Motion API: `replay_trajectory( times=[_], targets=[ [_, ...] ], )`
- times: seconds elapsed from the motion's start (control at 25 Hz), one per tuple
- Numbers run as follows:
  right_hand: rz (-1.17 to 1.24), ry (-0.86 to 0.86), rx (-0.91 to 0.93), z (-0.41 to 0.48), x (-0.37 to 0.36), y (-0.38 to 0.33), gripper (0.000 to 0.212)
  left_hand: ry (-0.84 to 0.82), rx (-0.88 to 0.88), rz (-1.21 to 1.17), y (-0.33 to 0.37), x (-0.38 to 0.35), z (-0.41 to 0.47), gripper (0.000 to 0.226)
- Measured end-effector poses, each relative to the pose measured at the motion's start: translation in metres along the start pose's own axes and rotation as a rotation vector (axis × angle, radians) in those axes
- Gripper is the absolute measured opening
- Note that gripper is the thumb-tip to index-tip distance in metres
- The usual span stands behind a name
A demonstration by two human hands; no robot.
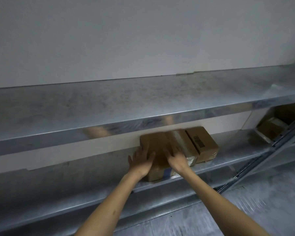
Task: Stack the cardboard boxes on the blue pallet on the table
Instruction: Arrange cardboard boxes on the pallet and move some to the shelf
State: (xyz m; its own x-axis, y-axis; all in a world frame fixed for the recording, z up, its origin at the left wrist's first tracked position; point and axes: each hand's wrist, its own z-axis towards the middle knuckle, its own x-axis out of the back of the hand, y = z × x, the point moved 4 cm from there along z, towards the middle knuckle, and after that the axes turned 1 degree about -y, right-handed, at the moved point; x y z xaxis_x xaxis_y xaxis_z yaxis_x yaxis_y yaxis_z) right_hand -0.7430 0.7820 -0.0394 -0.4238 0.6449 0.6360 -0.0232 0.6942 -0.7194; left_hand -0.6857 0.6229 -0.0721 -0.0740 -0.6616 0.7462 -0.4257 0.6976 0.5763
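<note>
Both of the person's arms were stretched into the rack. The left hand [140, 160] lay with straight, spread fingers against the near left corner of a brown taped cardboard box [160, 145]. The right hand [176, 159] lay flat on the box's top beside the tape strip. Its fingers looked extended and curled round nothing, though blur softened them. The box sat under and between the two hands on a grey galvanised metal shelf [237, 147], with its front face near the shelf's lip. I could see neither the blue pallet nor the table from there.

It looked to me like the start of drawing this box out. The sound way would be to slide it toward the body first and only then take it low on opposite sides.

Just right of the right hand, a second brown cardboard box with a barcode label [206, 142] stood hard against the taped one. That seemed to leave no gap for fingers on that side until the box came forward. Close above both hands ran the front edge of the upper grey metal shelf [143, 103], so a lift in place would likely knock knuckles or cardboard. Open room lay left of the left hand and back along the forearms. Further right of the right hand a diagonal steel brace [255, 158] crossed the rack, worth avoiding on the swing out.
</note>
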Motion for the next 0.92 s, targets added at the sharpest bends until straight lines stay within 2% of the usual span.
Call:
replay_trajectory(
  times=[0.12, 0.24, 0.4, 0.56, 0.76, 0.92],
  targets=[
    [0.085, 0.006, 0.064, 0.007, 0.001, -0.003, 0.047, -0.004, -0.005, -0.074, 0.007, -0.013, 0.012, 0.064],
    [0.108, 0.019, 0.132, 0.010, -0.001, -0.003, 0.047, 0.001, 0.024, -0.258, 0.007, -0.021, 0.015, 0.067],
    [0.142, 0.004, 0.128, 0.008, -0.006, 0.007, 0.047, 0.065, 0.030, -0.380, 0.003, -0.027, 0.001, 0.068],
    [0.128, -0.043, 0.158, -0.004, -0.008, 0.019, 0.040, 0.173, 0.076, -0.404, -0.007, -0.035, -0.032, 0.067],
    [0.216, -0.207, 0.116, -0.044, -0.027, 0.027, 0.049, 0.281, 0.167, -0.464, -0.026, -0.042, -0.086, 0.062],
    [0.178, -0.224, 0.270, -0.078, -0.039, -0.005, 0.047, 0.449, 0.221, -0.489, -0.034, -0.016, -0.143, 0.059]
  ],
)
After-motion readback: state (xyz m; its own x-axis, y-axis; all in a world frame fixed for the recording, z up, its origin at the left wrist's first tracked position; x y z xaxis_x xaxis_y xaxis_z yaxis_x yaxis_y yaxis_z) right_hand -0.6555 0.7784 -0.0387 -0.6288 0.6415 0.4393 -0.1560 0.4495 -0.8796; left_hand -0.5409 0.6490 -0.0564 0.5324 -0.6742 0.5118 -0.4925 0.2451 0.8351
